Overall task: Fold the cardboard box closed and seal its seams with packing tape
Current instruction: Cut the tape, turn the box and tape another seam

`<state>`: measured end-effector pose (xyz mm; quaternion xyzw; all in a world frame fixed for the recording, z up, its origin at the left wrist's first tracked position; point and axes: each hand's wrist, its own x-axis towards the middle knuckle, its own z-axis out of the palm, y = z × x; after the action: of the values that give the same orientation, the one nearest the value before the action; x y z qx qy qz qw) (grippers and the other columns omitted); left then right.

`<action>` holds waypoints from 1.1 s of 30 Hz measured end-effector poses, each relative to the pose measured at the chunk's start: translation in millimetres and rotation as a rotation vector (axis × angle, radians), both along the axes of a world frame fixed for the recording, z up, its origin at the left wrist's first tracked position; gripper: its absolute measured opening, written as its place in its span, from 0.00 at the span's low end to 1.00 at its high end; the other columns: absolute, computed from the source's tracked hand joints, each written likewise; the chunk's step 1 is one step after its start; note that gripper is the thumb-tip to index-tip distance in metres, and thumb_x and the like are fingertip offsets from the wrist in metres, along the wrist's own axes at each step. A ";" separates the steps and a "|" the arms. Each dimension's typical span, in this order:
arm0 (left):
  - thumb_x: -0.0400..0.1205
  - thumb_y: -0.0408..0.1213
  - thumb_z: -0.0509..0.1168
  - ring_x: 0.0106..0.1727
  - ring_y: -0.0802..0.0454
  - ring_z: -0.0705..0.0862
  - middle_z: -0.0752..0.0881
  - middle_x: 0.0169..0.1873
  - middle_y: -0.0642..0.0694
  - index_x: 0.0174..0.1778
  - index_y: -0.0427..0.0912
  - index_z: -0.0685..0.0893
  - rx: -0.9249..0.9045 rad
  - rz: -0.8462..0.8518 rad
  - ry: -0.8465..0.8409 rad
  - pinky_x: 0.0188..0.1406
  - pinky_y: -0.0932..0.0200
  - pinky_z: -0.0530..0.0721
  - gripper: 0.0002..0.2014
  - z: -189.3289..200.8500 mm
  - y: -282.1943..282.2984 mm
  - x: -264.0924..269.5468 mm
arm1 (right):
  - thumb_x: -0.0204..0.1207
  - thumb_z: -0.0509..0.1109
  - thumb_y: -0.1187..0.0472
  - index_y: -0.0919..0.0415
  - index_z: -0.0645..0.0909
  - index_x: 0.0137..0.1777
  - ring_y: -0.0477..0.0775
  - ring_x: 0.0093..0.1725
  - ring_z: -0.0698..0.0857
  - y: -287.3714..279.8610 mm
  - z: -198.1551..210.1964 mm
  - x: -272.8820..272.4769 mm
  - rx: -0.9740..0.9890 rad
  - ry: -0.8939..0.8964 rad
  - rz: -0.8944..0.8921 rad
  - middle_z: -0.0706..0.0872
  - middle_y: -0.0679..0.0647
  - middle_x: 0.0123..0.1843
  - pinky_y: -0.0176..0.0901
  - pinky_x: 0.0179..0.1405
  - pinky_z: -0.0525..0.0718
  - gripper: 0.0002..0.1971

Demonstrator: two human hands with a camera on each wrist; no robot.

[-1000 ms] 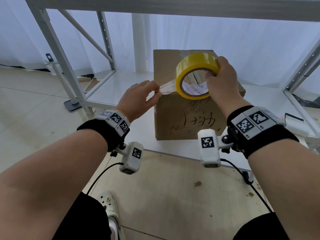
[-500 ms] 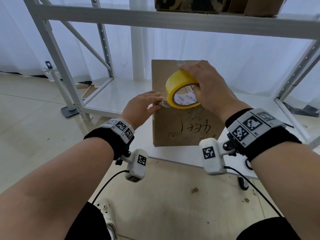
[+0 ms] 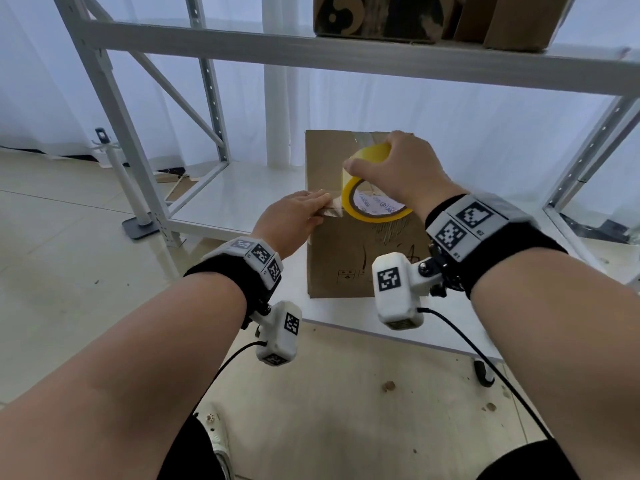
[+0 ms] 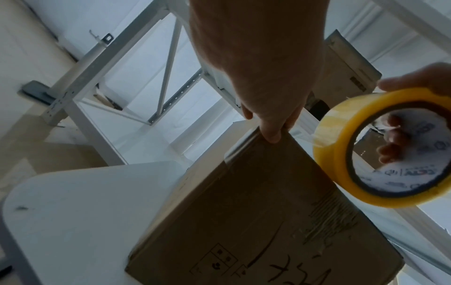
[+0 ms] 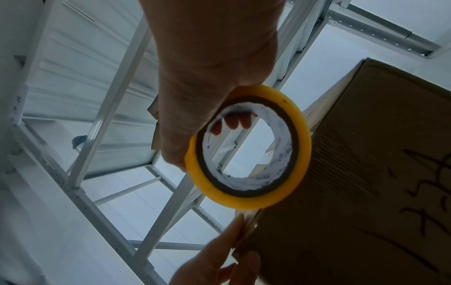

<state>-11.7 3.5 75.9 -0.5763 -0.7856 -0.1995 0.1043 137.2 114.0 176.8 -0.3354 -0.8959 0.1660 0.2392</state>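
**packer_a:** White metal racking (image 3: 145, 161) all round us, pale curtain behind, and the cardboard box (image 3: 349, 258) stands on the low white shelf board (image 3: 242, 199) at about 12 o'clock from our chest. We'd say we're at the start of a tape run: flaps look folded shut, and there's already a strip of clear tape across the far top edge at the box's 12.

**tape_fan:** Agreed. Our left hand (image 3: 294, 216) has its fingers laid out fairly straight, pressing the free tape end (image 3: 329, 212) down onto the near top corner, at the box's 9 o'clock side. The left wrist view shows the fingertips right on that edge. Our right hand (image 3: 401, 171) is curled round the yellow tape roll (image 3: 367, 188), fingers hooked through the core, roll just above the box top and touching or nearly touching it, we can't tell which.

**packer_a:** So next move, we reckon: keep the left hand pinning that end and draw the roll away toward 3 o'clock, low to the cardboard, so the strip lands flat on the seam. Slack would give wrinkles.

**tape_fan:** What's inside the box? Can't tell, it's closed. Up at 1 o'clock the upper shelf holds a patterned box (image 3: 377, 15) and a plain brown carton (image 3: 519, 22), contents also hidden.
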 end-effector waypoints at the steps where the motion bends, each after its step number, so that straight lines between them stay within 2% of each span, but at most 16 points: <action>1: 0.87 0.39 0.58 0.76 0.51 0.70 0.72 0.76 0.53 0.78 0.50 0.70 -0.014 -0.001 0.013 0.74 0.55 0.67 0.22 0.9 1.3 -1.0 | 0.71 0.69 0.35 0.62 0.72 0.72 0.58 0.64 0.77 -1.8 1.0 -2.4 0.000 0.006 0.002 0.79 0.56 0.65 0.45 0.53 0.72 0.38; 4: 0.87 0.39 0.58 0.77 0.51 0.69 0.72 0.76 0.53 0.78 0.50 0.69 -0.009 -0.014 -0.011 0.75 0.54 0.66 0.22 -1.1 0.5 -3.5 | 0.70 0.70 0.36 0.62 0.77 0.61 0.55 0.52 0.78 -4.6 10.7 -5.8 0.031 0.022 -0.007 0.78 0.53 0.49 0.45 0.45 0.71 0.31; 7: 0.87 0.37 0.57 0.77 0.50 0.69 0.72 0.76 0.51 0.79 0.47 0.68 0.015 -0.022 -0.009 0.76 0.54 0.66 0.22 -6.1 -4.7 -2.9 | 0.70 0.70 0.36 0.60 0.74 0.49 0.54 0.46 0.74 -1.2 19.8 0.7 0.104 -0.043 -0.052 0.73 0.49 0.38 0.46 0.41 0.68 0.26; 9: 0.87 0.37 0.57 0.77 0.50 0.69 0.72 0.76 0.51 0.79 0.47 0.68 0.025 -0.031 0.012 0.76 0.52 0.68 0.22 -7.0 -5.2 -2.1 | 0.70 0.70 0.37 0.62 0.75 0.52 0.55 0.47 0.74 5.1 18.2 8.8 0.134 -0.094 -0.079 0.76 0.52 0.42 0.47 0.42 0.69 0.27; 12: 0.87 0.38 0.55 0.78 0.50 0.68 0.71 0.77 0.51 0.79 0.49 0.67 0.009 -0.016 0.030 0.76 0.51 0.67 0.22 -5.5 -2.5 -0.7 | 0.70 0.71 0.38 0.65 0.77 0.62 0.58 0.54 0.78 12.3 9.1 17.5 0.142 -0.136 -0.108 0.82 0.59 0.55 0.47 0.46 0.72 0.32; 16: 0.88 0.40 0.52 0.79 0.50 0.66 0.69 0.78 0.52 0.81 0.49 0.64 -0.024 0.010 0.047 0.77 0.50 0.66 0.22 -6.6 -3.4 3.0 | 0.68 0.70 0.35 0.64 0.77 0.60 0.63 0.57 0.80 12.5 5.8 12.6 0.230 -0.193 -0.125 0.83 0.60 0.56 0.51 0.51 0.76 0.33; 19: 0.89 0.40 0.49 0.77 0.49 0.68 0.70 0.78 0.50 0.81 0.48 0.64 -0.056 0.044 0.154 0.75 0.50 0.68 0.22 -0.5 -1.4 10.0 | 0.68 0.69 0.34 0.62 0.76 0.63 0.65 0.60 0.79 13.0 5.9 8.3 0.267 -0.235 -0.125 0.83 0.61 0.58 0.55 0.57 0.76 0.34; 22: 0.88 0.36 0.50 0.70 0.45 0.75 0.77 0.71 0.46 0.80 0.47 0.64 -0.128 0.086 0.269 0.68 0.49 0.73 0.22 9.3 4.5 19.0 | 0.68 0.68 0.33 0.59 0.74 0.68 0.65 0.64 0.77 14.3 5.3 5.4 0.283 -0.273 -0.106 0.81 0.61 0.63 0.57 0.61 0.74 0.36; 26: 0.87 0.36 0.52 0.61 0.39 0.80 0.80 0.60 0.37 0.82 0.52 0.55 -0.284 0.154 0.428 0.60 0.48 0.76 0.26 16.8 18.9 38.0 | 0.70 0.67 0.33 0.57 0.75 0.69 0.66 0.65 0.76 11.5 5.0 3.2 0.341 -0.325 -0.080 0.80 0.61 0.64 0.57 0.63 0.72 0.35; 28: 0.87 0.38 0.52 0.63 0.38 0.77 0.77 0.62 0.35 0.82 0.55 0.53 -0.309 0.185 0.398 0.63 0.47 0.74 0.27 17.7 24.9 44.4 | 0.70 0.67 0.34 0.56 0.76 0.69 0.66 0.65 0.77 8.5 4.0 1.8 0.389 -0.339 -0.066 0.81 0.61 0.63 0.57 0.62 0.72 0.34; 30: 0.85 0.43 0.54 0.66 0.38 0.72 0.71 0.66 0.36 0.81 0.59 0.54 -0.284 0.190 0.285 0.65 0.47 0.72 0.28 17.0 22.6 42.4 | 0.70 0.67 0.34 0.56 0.77 0.68 0.66 0.64 0.78 6.4 4.0 2.0 0.410 -0.341 -0.064 0.82 0.60 0.63 0.56 0.62 0.72 0.33; 33: 0.83 0.51 0.57 0.69 0.40 0.69 0.69 0.70 0.40 0.81 0.57 0.57 -0.230 0.130 0.201 0.66 0.47 0.71 0.29 12.2 5.8 26.9 | 0.70 0.67 0.34 0.56 0.77 0.68 0.65 0.64 0.78 6.9 4.7 3.3 0.395 -0.333 -0.069 0.82 0.60 0.63 0.55 0.62 0.72 0.33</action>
<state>15.3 9.3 88.1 -0.5494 -0.8245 -0.0422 0.1285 140.5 121.0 181.4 -0.3351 -0.9261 -0.0778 0.1549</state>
